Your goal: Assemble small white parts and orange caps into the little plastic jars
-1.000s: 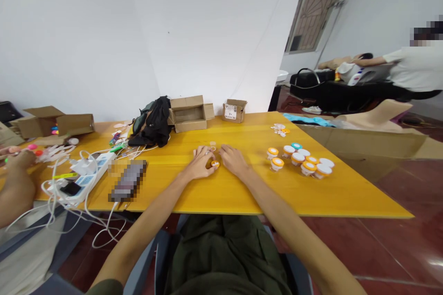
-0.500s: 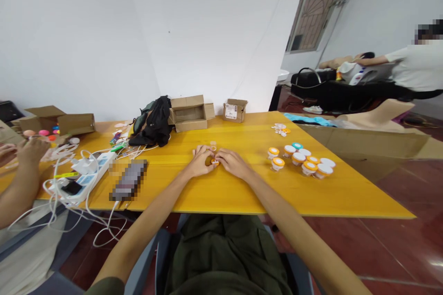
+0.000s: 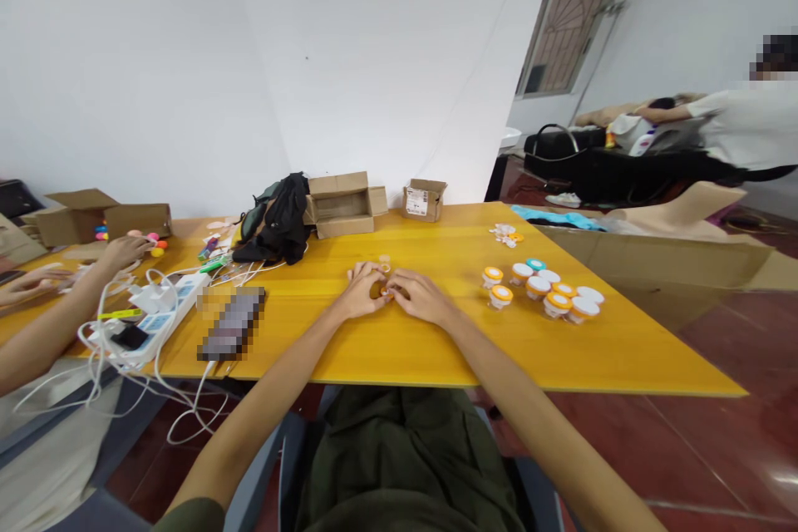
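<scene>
Our left hand (image 3: pixel 360 296) and right hand (image 3: pixel 422 298) meet at the middle of the yellow wooden table (image 3: pixel 436 353), fingers curled nearly closed, pinching a small orange-lidded plastic jar (image 3: pixel 386 293) between their tips, mostly hidden. It looks light, rigid and a little slick, so we judge it best held by the body in one hand and the lid's rim in the other, with gentle pressure.
</scene>
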### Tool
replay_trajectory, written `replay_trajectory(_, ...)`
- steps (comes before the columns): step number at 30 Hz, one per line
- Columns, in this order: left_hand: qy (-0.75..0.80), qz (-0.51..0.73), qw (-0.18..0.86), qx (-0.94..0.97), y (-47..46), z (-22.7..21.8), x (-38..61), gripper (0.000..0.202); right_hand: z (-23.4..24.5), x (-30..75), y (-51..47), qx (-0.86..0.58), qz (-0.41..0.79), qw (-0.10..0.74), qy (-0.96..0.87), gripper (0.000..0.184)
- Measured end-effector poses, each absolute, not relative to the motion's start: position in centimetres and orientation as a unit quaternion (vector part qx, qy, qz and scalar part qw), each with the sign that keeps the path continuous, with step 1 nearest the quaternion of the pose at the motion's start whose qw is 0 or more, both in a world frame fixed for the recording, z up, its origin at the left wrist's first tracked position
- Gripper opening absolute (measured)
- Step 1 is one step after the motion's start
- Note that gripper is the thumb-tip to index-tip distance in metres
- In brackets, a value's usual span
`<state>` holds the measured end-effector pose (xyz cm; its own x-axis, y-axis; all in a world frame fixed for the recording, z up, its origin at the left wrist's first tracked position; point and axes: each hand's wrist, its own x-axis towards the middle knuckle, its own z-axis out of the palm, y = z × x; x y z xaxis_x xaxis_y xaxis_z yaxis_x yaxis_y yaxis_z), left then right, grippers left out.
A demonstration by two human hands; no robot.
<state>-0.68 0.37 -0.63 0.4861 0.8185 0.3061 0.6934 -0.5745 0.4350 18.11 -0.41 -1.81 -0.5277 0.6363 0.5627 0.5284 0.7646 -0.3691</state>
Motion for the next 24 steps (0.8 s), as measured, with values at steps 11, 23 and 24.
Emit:
replay_trajectory(11, 0.432, 0.251, 0.117, 0.859, 0.46, -0.82, -0.74, 0.017, -1.48, 17.77, -0.54, -0.347, 0.099, 0.356, -0.862, 0.017)
replay_trajectory(23, 0.435, 0.242, 0.121, 0.859, 0.44, -0.59, -0.72, 0.017, -1.77, 17.74, -0.28, -0.372, 0.095, 0.331, -0.862, 0.012)
replay_trajectory(24, 0.436, 0.240, 0.122, 0.859, 0.42, -0.56, -0.72, 0.017, -1.71, 17.74, -0.29, -0.373, 0.092, 0.327, -0.863, 0.012)
